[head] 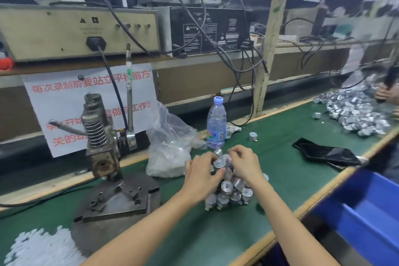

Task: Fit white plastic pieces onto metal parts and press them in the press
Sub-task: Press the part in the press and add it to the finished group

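**Fitting under way, press standing idle**

Mid-bench, the left hand [201, 174] grips one metal part [219, 163] just above a small heap of metal parts [231, 192]. The right hand [244, 163] has its fingertips bunched at the top of that same part. Whether they pinch a white piece there, I cannot tell; it is too small and blurred.

By my reading this is the fitting step. Nothing sits under the ram of the press [101, 136], which stands toward the bench's back edge on the left. A good deal looks left to do. White plastic pieces [41, 246] lie loose at the front left corner, and more fill a plastic bag [168, 153] beside the press. A far larger pile of metal parts [356, 112] covers the right end. How many in the near heap are already pressed I cannot say.

The bench [216, 233] is covered in green matting with a pale wooden rim. A water bottle [216, 123] stands behind the hands, dark phones [328, 153] lie to the right, and a blue bin [367, 211] sits off the front right edge. A red-lettered notice [86, 93] hangs behind the press. Cabled equipment boxes [79, 30] line the shelf above.
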